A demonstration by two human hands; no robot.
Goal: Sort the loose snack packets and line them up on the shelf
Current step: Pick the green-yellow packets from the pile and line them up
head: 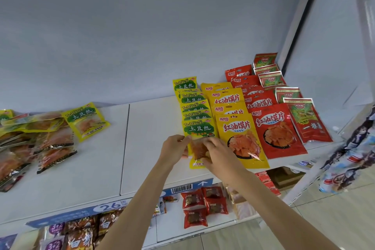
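Note:
On the white shelf (148, 138), both hands meet over the front yellow-green TuDouSi packet (197, 130), the nearest in a lined-up row of the same packets (192, 97). My left hand (175, 147) pinches its left edge and my right hand (218, 153) grips its lower right part; the packet's clear window is partly hidden by my fingers. To the right run rows of yellow packets (241, 136), red packets (278, 130) and red-green packets (304, 117). A loose heap of packets (40, 138) lies at the shelf's left, with one TuDouSi packet (86, 121) on top.
The shelf's back wall is pale blue. A vertical upright (300, 18) bounds the shelf on the right. Below, a lower shelf holds small red packets (203, 205) and purple-orange packs (67, 233). A printed bag (351, 152) hangs at the right edge. Bare shelf lies between the heap and the rows.

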